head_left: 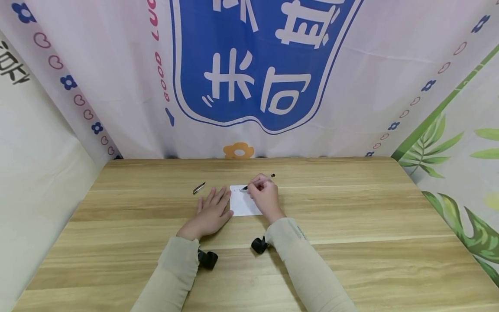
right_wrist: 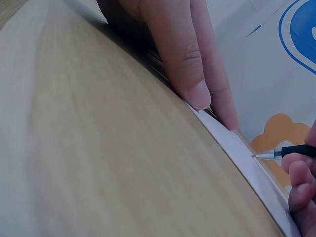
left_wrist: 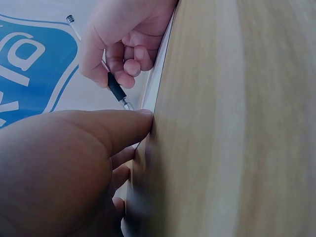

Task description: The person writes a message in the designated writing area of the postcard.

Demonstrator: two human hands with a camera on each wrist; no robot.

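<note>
A small white sheet of paper (head_left: 243, 205) lies on the wooden table, with a few faint marks along its top edge. My right hand (head_left: 266, 197) pinches a pen (left_wrist: 116, 89) with a black grip and a clear barrel, its metal tip at the paper near those marks. The side of that hand rests over the paper's right part. My left hand (head_left: 212, 213) lies flat with fingers spread, thumb and fingertips touching the paper's left edge; the right wrist view shows its thumb (right_wrist: 197, 94) pressing the sheet. Left of the paper lies a pen cap (head_left: 199, 188).
The wooden table (head_left: 370, 225) reaches back to a printed curtain (head_left: 132, 86) with a blue sign and an orange flower (head_left: 238, 150). Black wrist cameras sit under both sleeves, one at the left wrist (head_left: 208, 260) and one at the right wrist (head_left: 259, 245).
</note>
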